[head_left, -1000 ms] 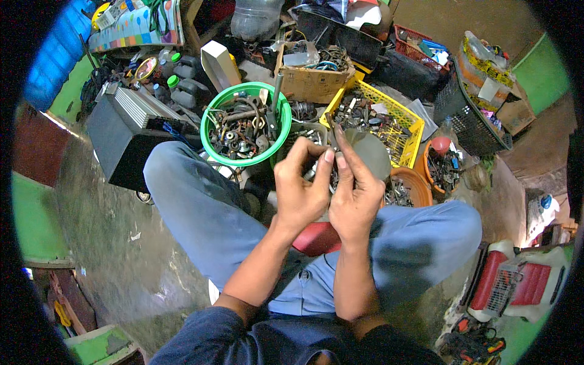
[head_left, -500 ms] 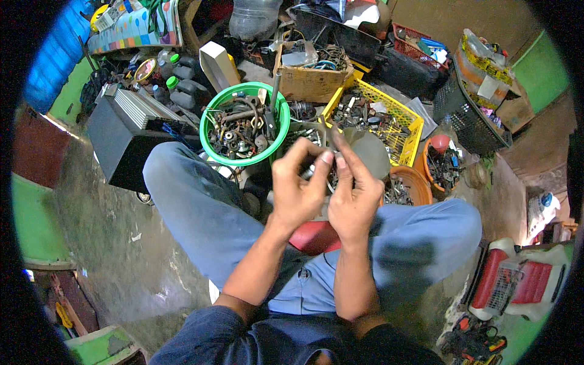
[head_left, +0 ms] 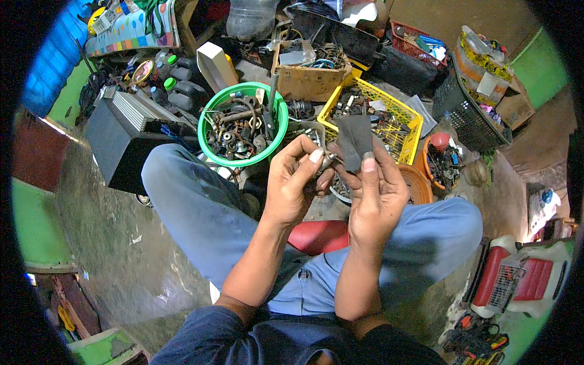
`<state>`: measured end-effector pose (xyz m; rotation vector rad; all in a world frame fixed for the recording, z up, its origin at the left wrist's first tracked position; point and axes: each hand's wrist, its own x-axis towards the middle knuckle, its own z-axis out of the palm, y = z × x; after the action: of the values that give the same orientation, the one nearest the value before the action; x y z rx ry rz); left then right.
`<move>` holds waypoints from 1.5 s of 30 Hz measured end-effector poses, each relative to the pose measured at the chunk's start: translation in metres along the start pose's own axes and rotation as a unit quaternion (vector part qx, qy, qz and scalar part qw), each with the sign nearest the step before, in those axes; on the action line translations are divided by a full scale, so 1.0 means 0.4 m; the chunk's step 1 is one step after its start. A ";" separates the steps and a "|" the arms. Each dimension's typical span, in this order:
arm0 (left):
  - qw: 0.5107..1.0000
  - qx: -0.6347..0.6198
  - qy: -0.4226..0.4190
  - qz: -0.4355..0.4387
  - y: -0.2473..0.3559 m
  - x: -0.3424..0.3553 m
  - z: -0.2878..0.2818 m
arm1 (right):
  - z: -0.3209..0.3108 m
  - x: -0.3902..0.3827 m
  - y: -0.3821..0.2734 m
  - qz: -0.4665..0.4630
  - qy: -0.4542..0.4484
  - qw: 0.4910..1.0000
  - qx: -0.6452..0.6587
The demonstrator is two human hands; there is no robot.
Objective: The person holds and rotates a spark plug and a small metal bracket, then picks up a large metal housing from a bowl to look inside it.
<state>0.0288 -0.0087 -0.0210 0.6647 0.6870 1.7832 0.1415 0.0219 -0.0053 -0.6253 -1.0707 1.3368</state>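
Note:
Above my lap, both of my hands are raised close together. My left hand (head_left: 293,185) pinches a small metal part (head_left: 330,159) between thumb and fingers; its exact kind is too small to make out. In my right hand (head_left: 378,198) is a thin, flexible dark grey sheet (head_left: 354,141) that looks like sandpaper, held under the thumb and standing up above the fingers. The sheet's lower edge is close to the metal part; whether they touch I cannot tell.
Beyond my knees stand a green-rimmed tub (head_left: 201,131) of metal parts, a yellow crate (head_left: 413,137) and a cardboard box (head_left: 311,84) of wires. Orange bowls (head_left: 421,187) of small parts sit to the right. A black box (head_left: 115,149) is by my left knee.
My right hand has shifted to the right and turned, so the grey sheet now shows its broad face. The hands have drawn slightly apart, and the metal part in my left hand shows better.

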 end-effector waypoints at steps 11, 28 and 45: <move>0.998 -0.045 -0.034 -0.033 0.013 -0.004 0.000 | -0.003 -0.002 -0.017 -0.020 -0.011 1.000 0.003; 0.993 -0.070 -0.057 -0.071 0.018 -0.007 0.004 | -0.007 -0.012 -0.026 -0.054 0.019 0.995 -0.076; 0.998 -0.034 -0.049 -0.031 0.013 -0.020 0.002 | 0.018 -0.040 -0.076 -0.083 -0.030 0.992 -0.089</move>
<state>0.0285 -0.0174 -0.0175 0.6726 0.5734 1.6976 0.1509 -0.0005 0.0203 -0.6151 -1.2730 1.1297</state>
